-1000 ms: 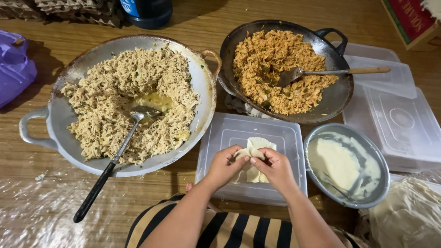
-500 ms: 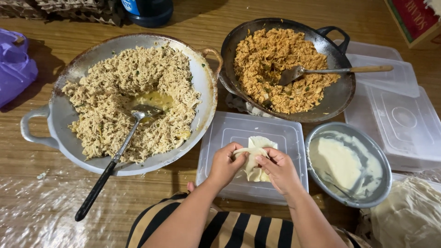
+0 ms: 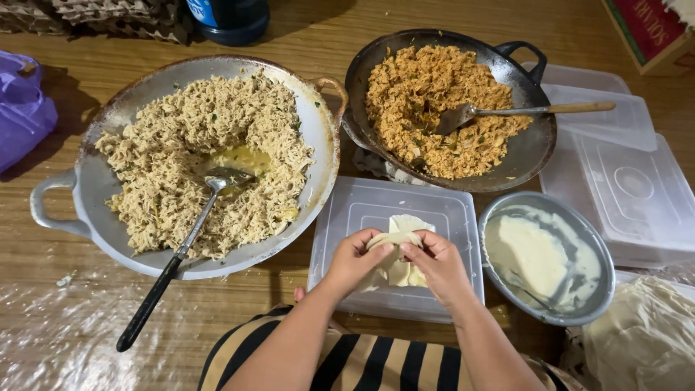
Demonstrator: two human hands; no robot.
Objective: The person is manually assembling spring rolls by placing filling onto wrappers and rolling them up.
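Both hands work over an upturned clear plastic container (image 3: 362,217) on the wooden worktop (image 3: 43,253). The left hand (image 3: 356,259) and right hand (image 3: 436,265) each have their grip closed on a pale pastry wrapper (image 3: 399,250), pinching its rolled upper edge between fingertips. To the left sits a large grey pan (image 3: 94,188) of pale shredded filling with a black-handled spoon (image 3: 177,257). Behind stands a dark wok (image 3: 532,145) of orange shredded filling holding a wooden-handled spatula (image 3: 521,111). Just right of the wrapper is a metal bowl (image 3: 601,282) of white paste.
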